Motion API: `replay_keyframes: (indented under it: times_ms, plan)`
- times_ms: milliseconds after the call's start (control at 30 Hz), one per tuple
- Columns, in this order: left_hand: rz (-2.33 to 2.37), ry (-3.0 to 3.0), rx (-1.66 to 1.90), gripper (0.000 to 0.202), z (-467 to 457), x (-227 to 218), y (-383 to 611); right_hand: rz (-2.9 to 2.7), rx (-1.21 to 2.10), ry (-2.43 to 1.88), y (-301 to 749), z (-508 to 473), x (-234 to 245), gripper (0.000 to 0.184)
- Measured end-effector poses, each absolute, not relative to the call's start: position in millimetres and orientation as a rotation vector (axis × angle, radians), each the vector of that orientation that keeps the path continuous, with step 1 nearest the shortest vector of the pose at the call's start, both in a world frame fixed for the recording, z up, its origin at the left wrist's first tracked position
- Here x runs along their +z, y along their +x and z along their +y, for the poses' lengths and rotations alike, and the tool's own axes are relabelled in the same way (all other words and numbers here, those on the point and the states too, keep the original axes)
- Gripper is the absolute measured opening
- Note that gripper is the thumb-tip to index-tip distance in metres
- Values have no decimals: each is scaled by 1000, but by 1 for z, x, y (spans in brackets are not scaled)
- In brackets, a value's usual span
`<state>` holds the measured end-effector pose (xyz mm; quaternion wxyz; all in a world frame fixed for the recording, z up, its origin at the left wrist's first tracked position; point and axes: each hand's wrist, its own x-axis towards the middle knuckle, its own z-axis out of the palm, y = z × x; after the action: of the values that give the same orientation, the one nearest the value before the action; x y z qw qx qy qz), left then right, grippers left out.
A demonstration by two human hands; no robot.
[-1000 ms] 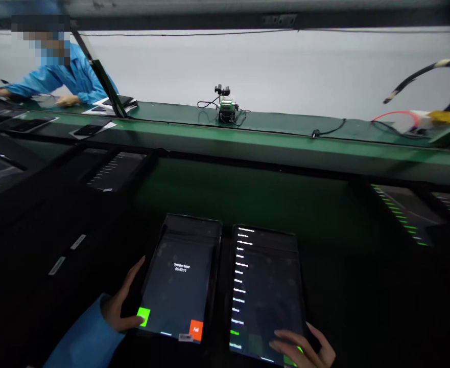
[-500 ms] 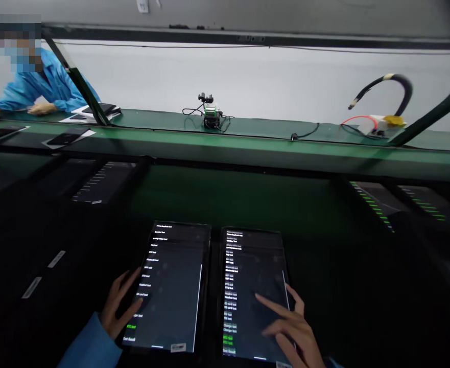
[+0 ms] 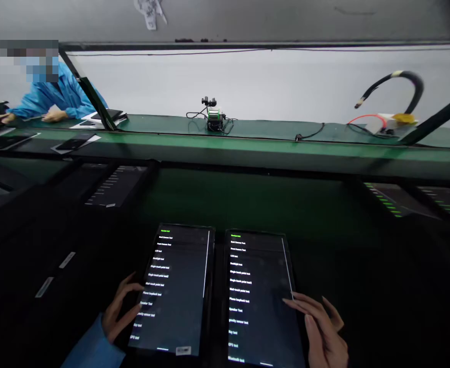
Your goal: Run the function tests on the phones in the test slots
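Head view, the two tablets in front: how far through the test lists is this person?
Near the start. On the left tablet and right tablet only the top list entry shows green; the rest read white. In hand: the left hand rests at the left tablet's edge, and the right hand has fingertips on the right tablet's edge. Left: all white entries.

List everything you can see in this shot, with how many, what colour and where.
tablets: two, black, lit white menu text, side by side, near centre.
other tablets: several, dark, lit, at far left and far right.
conveyor belt: one, green, across the middle.
small device with cables: one, black and green, on belt, centre.
hose: one, black, curved, upper right.
co-worker: one, blue coat, upper left, hands on the belt.
left hand: blue sleeve, fingers at left tablet's left edge.
right hand: fingers on right tablet's right edge.
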<state>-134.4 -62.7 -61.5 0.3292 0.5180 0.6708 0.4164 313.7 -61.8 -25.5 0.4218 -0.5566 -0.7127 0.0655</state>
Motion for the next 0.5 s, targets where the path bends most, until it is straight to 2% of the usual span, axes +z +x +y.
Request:
replay_keyframes:
  times_ms: [167, 500]
  plan:
    - [1874, 1442, 901, 63, -42, -46, -122, -1946, 45, -1341, 312, -38, -24, 27]
    - [1853, 1480, 797, 55, -10, -42, -126, -1961, 59, -1346, 304, 1, -30, 33]
